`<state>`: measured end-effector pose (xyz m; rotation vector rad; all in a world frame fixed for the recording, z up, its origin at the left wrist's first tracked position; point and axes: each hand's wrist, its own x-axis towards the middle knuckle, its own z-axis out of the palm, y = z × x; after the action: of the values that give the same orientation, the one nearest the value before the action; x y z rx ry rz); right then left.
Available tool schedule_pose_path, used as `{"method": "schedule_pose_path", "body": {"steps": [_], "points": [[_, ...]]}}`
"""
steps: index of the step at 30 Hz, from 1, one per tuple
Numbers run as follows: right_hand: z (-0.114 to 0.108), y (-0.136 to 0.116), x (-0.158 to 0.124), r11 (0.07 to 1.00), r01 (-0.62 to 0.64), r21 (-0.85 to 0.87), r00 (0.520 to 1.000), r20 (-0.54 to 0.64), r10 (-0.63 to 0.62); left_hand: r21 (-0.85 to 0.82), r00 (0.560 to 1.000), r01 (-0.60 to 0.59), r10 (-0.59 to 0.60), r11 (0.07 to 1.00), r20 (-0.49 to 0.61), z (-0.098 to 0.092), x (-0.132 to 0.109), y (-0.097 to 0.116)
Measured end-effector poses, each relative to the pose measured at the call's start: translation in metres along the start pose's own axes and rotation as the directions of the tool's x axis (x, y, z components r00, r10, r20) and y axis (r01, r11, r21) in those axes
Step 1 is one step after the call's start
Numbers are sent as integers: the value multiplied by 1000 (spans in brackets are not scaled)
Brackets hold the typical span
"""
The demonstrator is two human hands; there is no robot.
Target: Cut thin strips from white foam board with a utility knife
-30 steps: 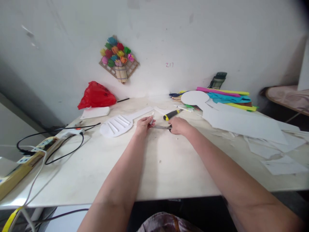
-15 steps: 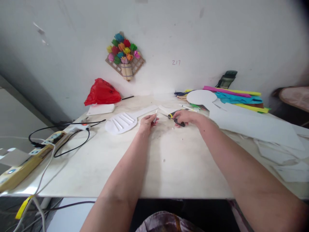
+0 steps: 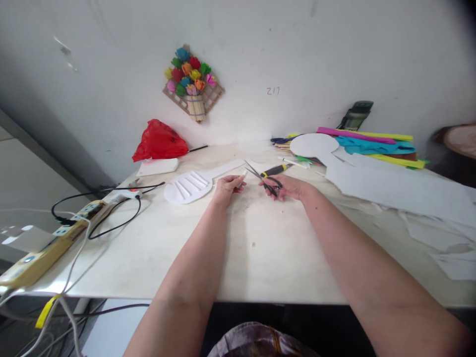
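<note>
Between the thumb and fingers of my left hand (image 3: 229, 189) is a small white paper piece (image 3: 243, 175), its tip poking out toward the scissors. Black-handled scissors (image 3: 254, 171) are held in my right hand (image 3: 281, 188), blades parted and pointing up and left near that piece. Behind the scissors lies a yellow and black tool (image 3: 277, 170). Left of my left hand rests a round white paper shape (image 3: 188, 197) bearing several white strips, with a long white paper arm reaching toward the middle.
A red plastic bag (image 3: 158, 141) and a white pad (image 3: 158, 167) sit at the back left. White sheets (image 3: 390, 181) and coloured paper (image 3: 375, 144) cover the right. Cables and a power strip (image 3: 55, 243) lie left.
The scissors are lifted off the table tool and their blades show spread apart, closer to the white piece. The yellow and black tool is now uncovered. The view has shifted slightly.
</note>
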<state>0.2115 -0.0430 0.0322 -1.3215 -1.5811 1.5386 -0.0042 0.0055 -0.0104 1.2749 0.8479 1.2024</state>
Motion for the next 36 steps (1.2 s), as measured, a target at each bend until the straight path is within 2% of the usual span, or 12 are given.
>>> {"method": "schedule_pose_path", "body": {"steps": [11,36], "points": [[5,-5,-3,984,-2,-178,998,-58,-8,56,1000,5,-7,998,27,2,-2,3],[17,-8,0,983,0,-181,999,-49,-9,65,999,9,-12,998,45,3,-2,2]]}}
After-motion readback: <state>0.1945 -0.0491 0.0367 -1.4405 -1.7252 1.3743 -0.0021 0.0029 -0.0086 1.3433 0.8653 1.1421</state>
